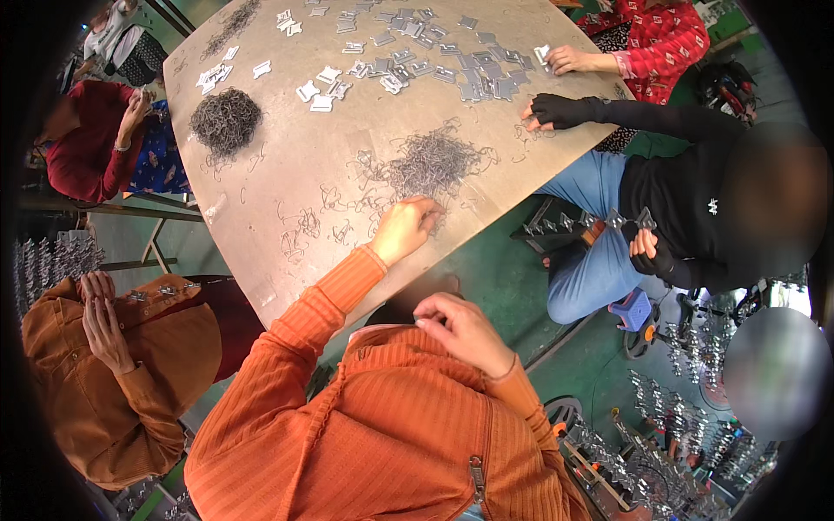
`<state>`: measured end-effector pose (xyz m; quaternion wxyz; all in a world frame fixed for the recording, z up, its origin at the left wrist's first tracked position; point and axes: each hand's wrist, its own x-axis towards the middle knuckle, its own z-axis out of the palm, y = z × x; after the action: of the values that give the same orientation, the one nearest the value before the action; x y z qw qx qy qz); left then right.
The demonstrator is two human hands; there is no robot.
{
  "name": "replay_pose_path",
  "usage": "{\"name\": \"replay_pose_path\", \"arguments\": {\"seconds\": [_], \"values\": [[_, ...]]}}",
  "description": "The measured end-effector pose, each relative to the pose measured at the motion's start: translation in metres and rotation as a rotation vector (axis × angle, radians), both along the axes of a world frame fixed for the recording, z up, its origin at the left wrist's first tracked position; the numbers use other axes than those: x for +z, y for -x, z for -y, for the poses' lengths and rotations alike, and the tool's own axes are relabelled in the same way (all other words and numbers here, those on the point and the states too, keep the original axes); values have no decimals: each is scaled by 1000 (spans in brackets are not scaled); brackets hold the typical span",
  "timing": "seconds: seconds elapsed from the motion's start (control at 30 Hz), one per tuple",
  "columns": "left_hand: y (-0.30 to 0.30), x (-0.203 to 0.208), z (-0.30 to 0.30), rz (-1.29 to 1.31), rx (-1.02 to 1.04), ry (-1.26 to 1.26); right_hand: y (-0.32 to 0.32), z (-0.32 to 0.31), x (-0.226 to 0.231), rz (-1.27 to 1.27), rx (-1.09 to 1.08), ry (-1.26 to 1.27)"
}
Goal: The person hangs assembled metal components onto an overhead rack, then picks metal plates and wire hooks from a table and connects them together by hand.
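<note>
Left hand: the left hand (407, 227) is lowered to the table (304, 161) at the centre of the frame, its fingers bent down at the lower edge of the wire pile (434, 163); whether a wire is pinched cannot be told, as the fingertips are hidden.
Right hand: the right hand (465, 332) is held off the table, below its near edge, in front of the orange jacket (400, 417); the fingers are loosely curled, and whether anything is grasped cannot be told.
Wires: the wire pile is heaped right of the frame's upper centre; loose wires (300, 227) are scattered to its left, and a dark heap (226, 122) is seen at upper left.
Plates: grey plates (495, 76) and white plates (322, 103) are spread across the top of the frame.
Co-workers: at upper right, a white plate is touched by a red-sleeved hand (569, 60); below it, a gloved hand (556, 113) is laid near the table's edge. At right, a strip (615, 219) of dark pieces is held by another gloved hand (645, 247).
</note>
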<state>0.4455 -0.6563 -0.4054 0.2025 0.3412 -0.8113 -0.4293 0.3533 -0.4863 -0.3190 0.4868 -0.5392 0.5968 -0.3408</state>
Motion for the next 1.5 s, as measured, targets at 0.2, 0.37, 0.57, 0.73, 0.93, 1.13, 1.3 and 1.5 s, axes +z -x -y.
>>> {"name": "replay_pose_path", "arguments": {"seconds": [0.2,0.37,0.57,0.73,0.93,1.13,1.3,1.5], "values": [[8,4,11,43,15,-81,96,75,-97,-230,-305,123],[3,-8,4,-10,100,-113,167,161,-149,-581,-506,98],[12,-3,31,38,346,-168,172,194,-167,-825,-463,-4],[38,-41,130,-58,449,97,194,190,-171,-621,-288,-65],[76,-69,241,216,528,543,206,180,-150,239,-335,-402],[91,-78,266,633,291,636,178,186,-126,346,-307,-270],[61,-66,229,240,360,463,156,220,-86,441,-363,-127],[40,13,134,-576,538,-610,118,261,-33,640,-358,-26]]}}
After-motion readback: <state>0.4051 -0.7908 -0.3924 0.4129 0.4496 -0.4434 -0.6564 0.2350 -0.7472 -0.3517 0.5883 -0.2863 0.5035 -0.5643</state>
